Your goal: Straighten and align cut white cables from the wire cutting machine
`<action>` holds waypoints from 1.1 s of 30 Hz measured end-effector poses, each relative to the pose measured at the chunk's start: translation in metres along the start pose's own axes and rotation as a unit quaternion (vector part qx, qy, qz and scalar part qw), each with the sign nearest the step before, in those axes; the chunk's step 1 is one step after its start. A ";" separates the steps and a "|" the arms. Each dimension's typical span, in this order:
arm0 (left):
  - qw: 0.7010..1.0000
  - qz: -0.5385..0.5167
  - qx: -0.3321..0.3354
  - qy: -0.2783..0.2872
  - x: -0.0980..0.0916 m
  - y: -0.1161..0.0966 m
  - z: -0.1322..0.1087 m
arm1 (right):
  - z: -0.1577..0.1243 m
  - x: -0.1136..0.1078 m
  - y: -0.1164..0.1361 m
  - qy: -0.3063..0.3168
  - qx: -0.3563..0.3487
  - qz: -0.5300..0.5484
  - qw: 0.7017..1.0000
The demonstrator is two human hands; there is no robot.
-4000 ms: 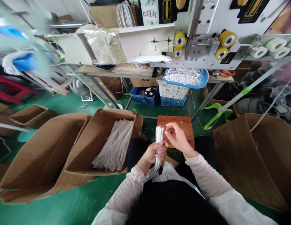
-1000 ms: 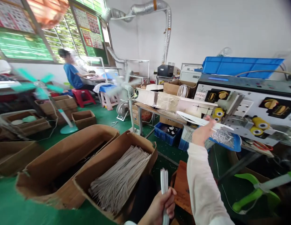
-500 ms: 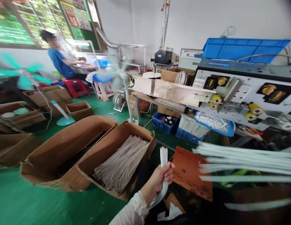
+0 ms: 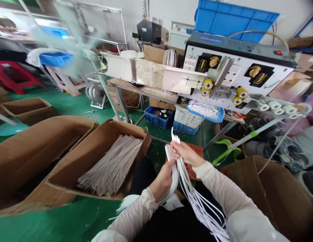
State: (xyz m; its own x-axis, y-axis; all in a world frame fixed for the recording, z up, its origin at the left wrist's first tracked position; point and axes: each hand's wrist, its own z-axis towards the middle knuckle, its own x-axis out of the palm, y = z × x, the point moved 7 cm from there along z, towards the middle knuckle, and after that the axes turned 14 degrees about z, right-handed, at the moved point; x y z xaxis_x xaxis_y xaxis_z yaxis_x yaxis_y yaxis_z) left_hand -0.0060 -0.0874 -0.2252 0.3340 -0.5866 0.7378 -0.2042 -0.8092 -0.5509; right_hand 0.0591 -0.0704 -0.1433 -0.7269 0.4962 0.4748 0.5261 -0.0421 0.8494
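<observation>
Head view across a workshop's green floor (image 4: 45, 222), where a person sits among open cardboard boxes. The large box (image 4: 32, 144) lies at far left. Just beside it, the middle box (image 4: 126, 127) holds a stack of pale strips (image 4: 108, 168) laid lengthwise. The right-hand box (image 4: 272, 191) stands by the person's right arm. Beyond them, a white machine (image 4: 237, 67) with yellow rollers (image 4: 240, 92) sits on a long surface (image 4: 136, 88), with a blue crate (image 4: 234, 16) above it. A blue tray (image 4: 217, 118) of small white pieces rests at the surface's front edge, and blue bins (image 4: 158, 117) stand on the floor beneath. A blurred shape at upper left is probably a standing fan (image 4: 78, 33). A reddish-brown wooden board (image 4: 199, 149) shows just behind the hands.

Over the lap, the left hand (image 4: 166, 176) has its grip closed round a bundle of white strips (image 4: 189, 191), whose upper ends poke up above the fist. The right hand (image 4: 184, 153), just above and touching the bundle, has its grip pinched on the tops of further strips. These trail down across the dark lap toward the lower right corner.
</observation>
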 end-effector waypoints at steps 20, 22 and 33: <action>0.998 0.023 0.054 -0.006 -0.021 -0.012 -0.030 | 0.058 -0.026 -0.012 -0.029 -0.032 -0.020 0.999; 0.998 0.023 0.055 -0.004 -0.022 -0.014 -0.029 | 0.056 -0.025 -0.013 -0.020 -0.033 -0.057 0.998; 0.998 0.015 0.068 0.006 -0.024 -0.021 -0.028 | 0.044 -0.012 0.006 0.080 -0.118 -0.329 0.933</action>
State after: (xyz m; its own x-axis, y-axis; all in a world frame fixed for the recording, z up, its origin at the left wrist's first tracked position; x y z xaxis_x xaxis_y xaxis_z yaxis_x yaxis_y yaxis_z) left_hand -0.0354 -0.0574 -0.2205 0.3190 -0.6121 0.7236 -0.0876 -0.7793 -0.6205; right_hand 0.0905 -0.0379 -0.1537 -0.9246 0.3477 -0.1556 -0.1562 0.0265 0.9874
